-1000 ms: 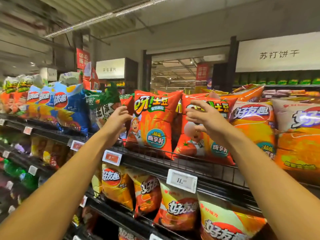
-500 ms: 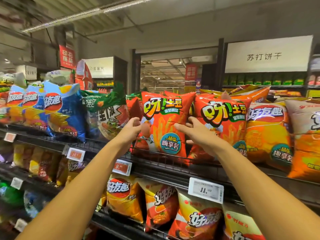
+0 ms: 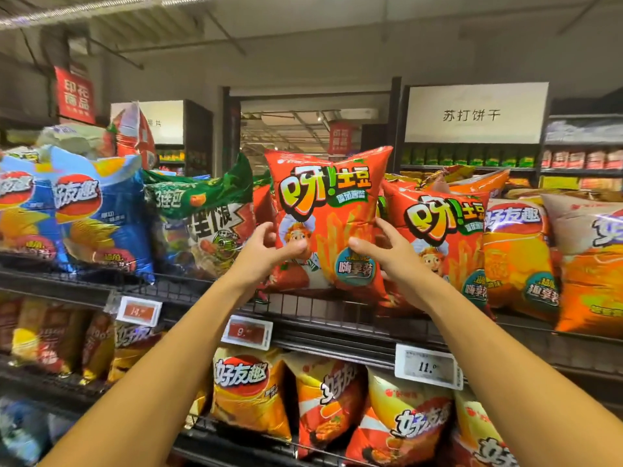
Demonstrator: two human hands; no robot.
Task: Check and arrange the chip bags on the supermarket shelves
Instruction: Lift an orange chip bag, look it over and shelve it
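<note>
Head view: both hands hold a red bag [image 3: 328, 217] upright above the top shelf [image 3: 337, 318], long axis vertical, printed front facing the camera, top seam up. The left hand [image 3: 266, 249] grips its left edge, thumb across the front, fingers behind. The right hand [image 3: 387, 251] grips the right edge the same way. A second red bag [image 3: 441, 237] stands just beside it on the right, leaning slightly. A green bag [image 3: 202, 214] sits to the left, blue bags [image 3: 94, 210] further left.
</note>
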